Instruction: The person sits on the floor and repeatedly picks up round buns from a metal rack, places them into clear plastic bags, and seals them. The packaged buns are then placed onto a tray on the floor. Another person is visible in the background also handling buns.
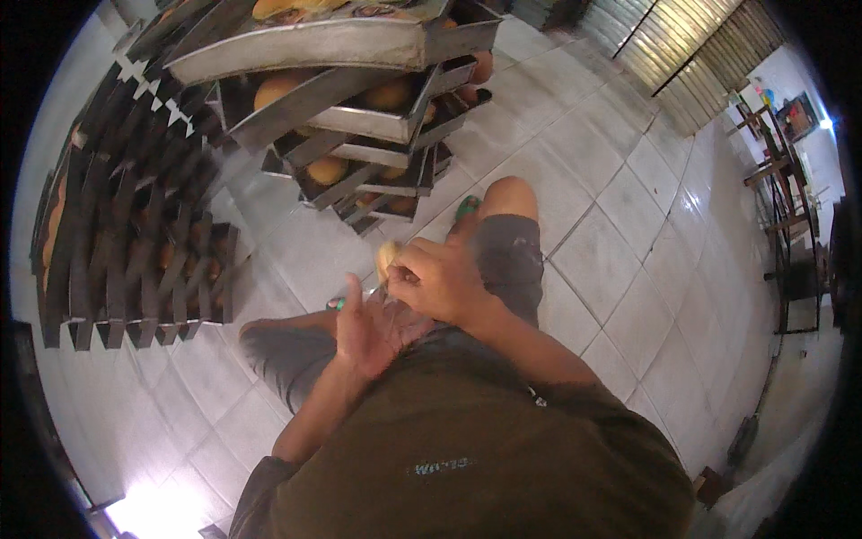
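Observation:
My right hand (442,277) is closed in front of my lap, its fingers bent round a small golden bread roll (388,259). Just below and to its left, my left hand (370,331) is turned palm up with the thumb raised and the fingers stretched out. Something thin, clear and shiny, perhaps plastic film, shows between the left palm and the right fingertips; its shape is hard to make out. Ahead of my hands stands a crisscross stack of metal baking trays (350,45) with round golden buns (325,171) inside.
At the left stands another tall stack of dark trays (135,260). Pale floor tiles (602,242) surround me. A corrugated metal shutter (682,45) is at the far right, with a dark wooden rack or chair-like frame (790,207) along the right side.

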`<action>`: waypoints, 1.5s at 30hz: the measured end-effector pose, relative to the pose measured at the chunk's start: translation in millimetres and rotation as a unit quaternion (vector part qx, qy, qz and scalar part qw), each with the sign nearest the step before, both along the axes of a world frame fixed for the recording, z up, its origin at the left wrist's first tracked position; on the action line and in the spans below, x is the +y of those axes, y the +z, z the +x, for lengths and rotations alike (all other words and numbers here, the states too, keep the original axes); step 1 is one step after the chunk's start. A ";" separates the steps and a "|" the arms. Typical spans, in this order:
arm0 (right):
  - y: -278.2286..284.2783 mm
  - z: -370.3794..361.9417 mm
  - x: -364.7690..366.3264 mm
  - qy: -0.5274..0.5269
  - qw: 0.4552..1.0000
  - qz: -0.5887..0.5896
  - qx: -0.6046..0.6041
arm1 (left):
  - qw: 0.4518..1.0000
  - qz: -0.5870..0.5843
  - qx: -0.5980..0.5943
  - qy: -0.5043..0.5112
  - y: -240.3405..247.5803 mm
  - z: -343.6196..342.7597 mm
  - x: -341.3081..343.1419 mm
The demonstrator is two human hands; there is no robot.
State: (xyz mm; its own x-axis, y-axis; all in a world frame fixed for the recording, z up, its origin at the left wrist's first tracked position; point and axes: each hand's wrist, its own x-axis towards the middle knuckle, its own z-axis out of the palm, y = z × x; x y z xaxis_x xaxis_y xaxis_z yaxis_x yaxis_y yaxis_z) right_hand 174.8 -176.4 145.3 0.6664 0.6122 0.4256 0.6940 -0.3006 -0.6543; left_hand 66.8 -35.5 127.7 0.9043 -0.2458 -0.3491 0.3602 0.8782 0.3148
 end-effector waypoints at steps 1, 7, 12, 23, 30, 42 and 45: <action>12.7 -5.2 0.1 0.008 0.999 0.013 -0.031 | 0.999 -0.026 -0.045 -0.004 6.8 -9.6 3.6; 56.9 -35.8 -6.1 0.128 0.991 -0.023 0.011 | 0.997 0.058 -0.048 0.035 -49.3 16.2 5.2; 54.0 -13.5 -12.8 -0.010 0.990 -0.029 -0.135 | 0.990 -0.133 -0.041 0.028 3.8 23.7 6.7; 44.8 -60.2 -1.4 0.087 0.994 -0.050 -0.032 | 0.983 -0.142 -0.083 0.084 14.5 37.6 0.1; 41.4 -62.4 -3.0 0.077 0.992 -0.097 -0.025 | 0.980 -0.140 -0.088 0.114 -4.6 49.1 -3.4; 50.7 -30.9 -187.5 -0.200 0.972 -0.088 0.086 | 0.974 -0.222 -0.041 -0.027 62.0 36.6 -40.4; 93.5 -41.2 -133.2 -0.108 0.993 0.011 -0.048 | 0.955 -0.259 -0.006 -0.146 55.7 18.1 -70.3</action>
